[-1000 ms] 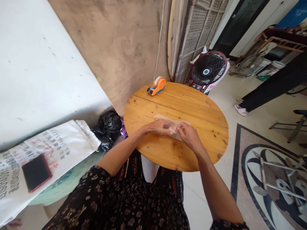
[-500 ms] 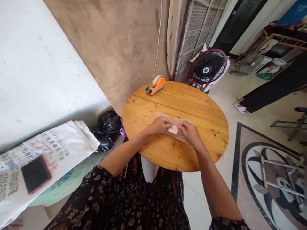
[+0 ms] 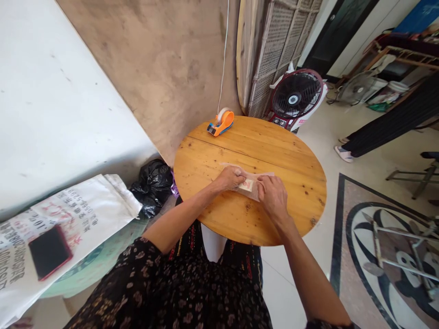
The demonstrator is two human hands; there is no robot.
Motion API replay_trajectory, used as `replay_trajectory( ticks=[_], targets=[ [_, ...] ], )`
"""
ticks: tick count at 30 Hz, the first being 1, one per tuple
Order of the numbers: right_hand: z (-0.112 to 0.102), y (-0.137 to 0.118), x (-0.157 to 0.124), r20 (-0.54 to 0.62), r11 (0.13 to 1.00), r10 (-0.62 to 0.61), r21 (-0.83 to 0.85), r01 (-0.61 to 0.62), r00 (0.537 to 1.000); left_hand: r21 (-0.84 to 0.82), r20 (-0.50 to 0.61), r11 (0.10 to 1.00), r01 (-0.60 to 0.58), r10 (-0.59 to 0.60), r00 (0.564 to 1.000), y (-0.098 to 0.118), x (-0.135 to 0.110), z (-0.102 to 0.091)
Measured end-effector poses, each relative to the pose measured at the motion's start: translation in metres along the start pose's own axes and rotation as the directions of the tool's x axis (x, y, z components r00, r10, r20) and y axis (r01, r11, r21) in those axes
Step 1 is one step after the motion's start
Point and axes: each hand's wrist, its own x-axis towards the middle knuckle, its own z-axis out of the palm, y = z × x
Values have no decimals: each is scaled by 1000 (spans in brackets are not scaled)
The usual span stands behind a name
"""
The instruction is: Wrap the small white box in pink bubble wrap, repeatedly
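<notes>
A small clear plastic bag (image 3: pixel 250 184) with a pale label lies flat on the round wooden table (image 3: pixel 291 164). My left hand (image 3: pixel 230 177) rests on the bag's left end with fingers curled down onto it. My right hand (image 3: pixel 273 196) presses on the bag's right end, fingers closed against the plastic. An orange tape dispenser (image 3: pixel 221 123) sits at the table's far edge, away from both hands.
A black bin bag (image 3: pixel 154 185) lies on the floor left of the table. A white printed sack (image 3: pixel 78 214) with a dark phone (image 3: pixel 49 252) on it is at far left. A fan (image 3: pixel 295 98) stands behind the table. Another person's legs (image 3: pixel 384 130) are at right.
My hands have drawn slightly apart along the bag, exposing the pale label between them. My right hand has flattened down onto the bag.
</notes>
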Motion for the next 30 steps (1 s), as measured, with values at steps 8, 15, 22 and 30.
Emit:
replay_trajectory(
  ticks=[8,15,22,30],
  targets=[
    [-5,-24,-2,150,955,-236,-149,258,960,91,30,996,-3,0,1000,5,2,-1],
    [-14,-16,7,278,958,-253,-58,279,927,220,43,975,-1,-9,999,10,3,-33],
    [-20,-18,15,344,961,-245,-35,273,906,299,7,953,44,-48,999,-3,-19,-69],
    [-23,-17,24,395,957,-264,-6,290,880,254,-43,929,269,-267,963,0,-38,-58]
  ],
)
